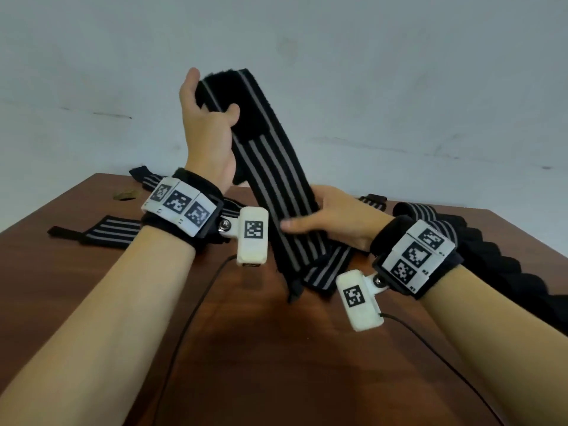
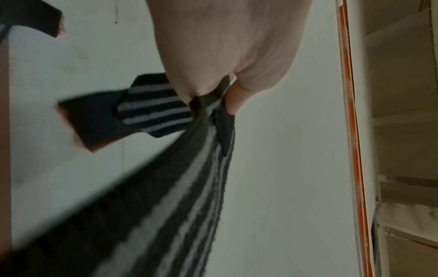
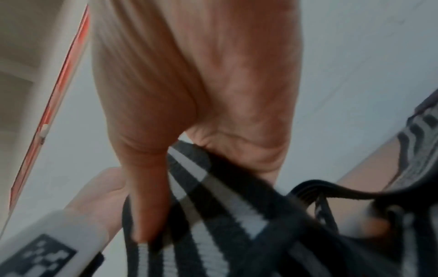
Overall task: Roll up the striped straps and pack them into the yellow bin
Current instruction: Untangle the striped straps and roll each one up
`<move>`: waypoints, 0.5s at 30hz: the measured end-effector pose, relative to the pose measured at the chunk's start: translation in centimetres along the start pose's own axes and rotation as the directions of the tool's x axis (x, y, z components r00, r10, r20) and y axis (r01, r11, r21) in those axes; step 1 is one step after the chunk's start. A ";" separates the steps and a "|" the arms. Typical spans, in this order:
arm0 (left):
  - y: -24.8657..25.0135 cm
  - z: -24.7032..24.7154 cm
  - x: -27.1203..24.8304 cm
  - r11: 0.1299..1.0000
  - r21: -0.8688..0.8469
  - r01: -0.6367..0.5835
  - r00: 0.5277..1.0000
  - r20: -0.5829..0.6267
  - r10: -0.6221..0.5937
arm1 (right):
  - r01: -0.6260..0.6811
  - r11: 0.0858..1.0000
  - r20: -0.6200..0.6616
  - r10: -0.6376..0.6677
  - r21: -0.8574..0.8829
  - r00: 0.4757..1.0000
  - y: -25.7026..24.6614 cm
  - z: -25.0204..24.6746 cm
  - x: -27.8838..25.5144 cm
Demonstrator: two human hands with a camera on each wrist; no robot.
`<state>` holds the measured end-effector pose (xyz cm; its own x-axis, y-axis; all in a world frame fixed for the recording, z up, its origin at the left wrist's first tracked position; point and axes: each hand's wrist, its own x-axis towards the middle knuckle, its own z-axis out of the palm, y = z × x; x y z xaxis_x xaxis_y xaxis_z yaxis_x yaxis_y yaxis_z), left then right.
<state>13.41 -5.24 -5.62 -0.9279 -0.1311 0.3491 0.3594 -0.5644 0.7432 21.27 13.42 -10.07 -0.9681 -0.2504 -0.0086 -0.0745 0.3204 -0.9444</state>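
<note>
A long black strap with grey stripes (image 1: 273,176) hangs stretched above the wooden table (image 1: 276,348). My left hand (image 1: 209,124) grips its fuzzy top end high up, thumb across the front. Lower down, my right hand (image 1: 332,219) holds the strap's middle, thumb on the front and fingers behind. The strap's tail (image 1: 325,272) folds onto the table. The left wrist view shows the strap (image 2: 166,196) pinched by my left hand (image 2: 213,90). In the right wrist view the strap (image 3: 213,187) passes under my right hand (image 3: 189,150). No yellow bin is in view.
More striped straps lie on the table: one flat at the left (image 1: 104,230), one at the back left (image 1: 147,178), one at the back right (image 1: 373,201) and a crumpled pile at the right edge (image 1: 479,250). Thin black cables (image 1: 190,318) cross the table. A pale wall stands behind.
</note>
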 end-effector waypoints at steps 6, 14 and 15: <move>-0.3 -0.1 0.2 0.998 0.026 0.055 0.994 0.093 -0.057 | -0.095 0.990 0.164 0.077 0.105 0.983 1.1 0.4 -2.3; 0.0 1.9 -2.2 0.971 0.097 0.218 0.918 0.318 -0.238 | -0.266 0.936 0.241 0.210 0.230 0.947 1.6 -2.5 -3.8; -0.1 2.2 -2.9 0.962 0.117 0.245 0.896 0.352 -0.271 | -0.219 0.927 0.170 0.173 0.304 0.970 1.2 -2.7 -3.6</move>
<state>16.30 -3.01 -5.43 -0.8937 0.3223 0.3123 0.1300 -0.4801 0.8675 24.03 17.22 -10.32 -0.9112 -0.3431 -0.2280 0.2159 0.0737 -0.9736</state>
